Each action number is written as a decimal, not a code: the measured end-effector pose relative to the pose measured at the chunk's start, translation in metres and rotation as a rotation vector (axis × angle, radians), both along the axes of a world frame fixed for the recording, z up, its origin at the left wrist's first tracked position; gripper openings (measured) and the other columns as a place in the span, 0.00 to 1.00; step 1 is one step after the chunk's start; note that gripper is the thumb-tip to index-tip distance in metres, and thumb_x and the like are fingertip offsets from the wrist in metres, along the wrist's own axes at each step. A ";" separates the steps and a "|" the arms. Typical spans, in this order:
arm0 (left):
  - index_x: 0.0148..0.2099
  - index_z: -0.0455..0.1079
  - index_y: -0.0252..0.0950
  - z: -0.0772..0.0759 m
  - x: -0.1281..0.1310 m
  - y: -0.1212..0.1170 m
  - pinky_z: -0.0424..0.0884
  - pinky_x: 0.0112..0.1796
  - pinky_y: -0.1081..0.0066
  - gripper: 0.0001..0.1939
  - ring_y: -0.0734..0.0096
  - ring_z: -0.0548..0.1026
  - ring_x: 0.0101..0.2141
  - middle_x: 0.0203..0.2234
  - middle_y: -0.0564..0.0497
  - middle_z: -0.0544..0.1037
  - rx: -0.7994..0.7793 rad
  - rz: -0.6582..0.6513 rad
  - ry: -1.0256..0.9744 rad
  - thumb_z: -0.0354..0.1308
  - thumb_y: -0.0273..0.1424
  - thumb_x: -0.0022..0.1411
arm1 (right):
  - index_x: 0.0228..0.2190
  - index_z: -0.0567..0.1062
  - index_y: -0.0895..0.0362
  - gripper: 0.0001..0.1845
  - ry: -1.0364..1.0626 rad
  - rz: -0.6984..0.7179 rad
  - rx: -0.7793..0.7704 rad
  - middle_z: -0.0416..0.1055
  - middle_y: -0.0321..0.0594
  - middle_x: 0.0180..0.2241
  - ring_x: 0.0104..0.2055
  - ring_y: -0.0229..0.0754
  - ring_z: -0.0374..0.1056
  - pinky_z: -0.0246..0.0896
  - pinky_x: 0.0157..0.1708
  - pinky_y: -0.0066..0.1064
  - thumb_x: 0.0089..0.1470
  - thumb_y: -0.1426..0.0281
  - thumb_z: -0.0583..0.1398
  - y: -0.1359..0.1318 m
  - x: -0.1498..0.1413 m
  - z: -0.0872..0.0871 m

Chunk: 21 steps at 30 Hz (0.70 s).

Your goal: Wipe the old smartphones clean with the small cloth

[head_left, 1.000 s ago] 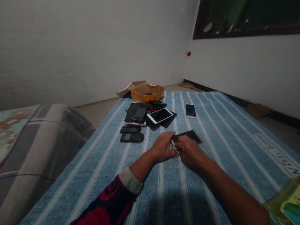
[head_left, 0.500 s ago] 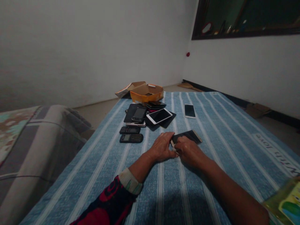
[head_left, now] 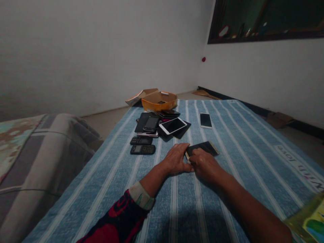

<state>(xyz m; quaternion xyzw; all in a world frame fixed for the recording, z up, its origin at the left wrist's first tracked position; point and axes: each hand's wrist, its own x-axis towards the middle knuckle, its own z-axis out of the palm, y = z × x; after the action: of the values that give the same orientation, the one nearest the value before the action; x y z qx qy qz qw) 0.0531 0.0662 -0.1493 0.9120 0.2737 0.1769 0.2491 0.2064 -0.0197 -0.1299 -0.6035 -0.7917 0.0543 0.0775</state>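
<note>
A dark phone with a gold edge [head_left: 204,147] lies on the blue striped cloth [head_left: 243,141]. My left hand [head_left: 176,159] rests on the cloth with its fingers curled against the phone's near left end. My right hand [head_left: 205,163] is closed on the phone's near corner from the right. Both hands meet at that end, and the fingertips hide what lies between them.
A heap of phones and a white tablet [head_left: 172,125] lies further back, with two small keypad phones [head_left: 142,149] at its left. A lone phone [head_left: 205,120] lies to the right. An orange cardboard box [head_left: 159,100] stands at the far edge. Folded bedding [head_left: 45,152] is at left.
A small pale piece seen between my fingertips earlier is now covered by my hands. The hands have stayed at the phone's near end.
</note>
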 end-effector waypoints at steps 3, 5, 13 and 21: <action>0.62 0.59 0.33 0.000 0.000 0.001 0.64 0.53 0.49 0.51 0.45 0.69 0.52 0.52 0.38 0.71 0.001 0.004 0.000 0.72 0.47 0.39 | 0.29 0.78 0.59 0.07 -0.006 -0.015 0.012 0.71 0.46 0.34 0.40 0.46 0.65 0.57 0.36 0.32 0.54 0.76 0.59 -0.001 -0.002 -0.001; 0.63 0.59 0.34 -0.001 0.000 0.001 0.64 0.53 0.49 0.51 0.45 0.69 0.52 0.53 0.39 0.71 0.005 0.005 0.006 0.72 0.47 0.39 | 0.29 0.79 0.60 0.06 -0.018 -0.006 -0.006 0.71 0.46 0.34 0.40 0.46 0.65 0.57 0.35 0.32 0.54 0.76 0.60 0.000 -0.003 0.001; 0.62 0.59 0.33 0.002 -0.001 0.002 0.64 0.54 0.51 0.51 0.46 0.68 0.53 0.53 0.38 0.71 -0.010 0.002 0.020 0.72 0.49 0.40 | 0.29 0.79 0.60 0.08 -0.063 0.005 -0.057 0.72 0.48 0.33 0.38 0.46 0.67 0.56 0.33 0.32 0.55 0.74 0.59 0.000 -0.002 0.011; 0.63 0.59 0.31 0.002 0.000 0.001 0.63 0.55 0.51 0.52 0.45 0.67 0.53 0.54 0.37 0.70 -0.026 0.009 0.029 0.73 0.46 0.40 | 0.30 0.78 0.60 0.04 -0.025 -0.048 -0.043 0.73 0.47 0.36 0.40 0.46 0.67 0.56 0.35 0.32 0.53 0.74 0.61 0.003 -0.004 0.005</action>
<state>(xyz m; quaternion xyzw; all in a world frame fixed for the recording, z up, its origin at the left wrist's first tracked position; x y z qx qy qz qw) 0.0529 0.0674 -0.1469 0.9100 0.2835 0.1612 0.2562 0.2024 -0.0169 -0.1246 -0.6243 -0.7767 0.0617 0.0559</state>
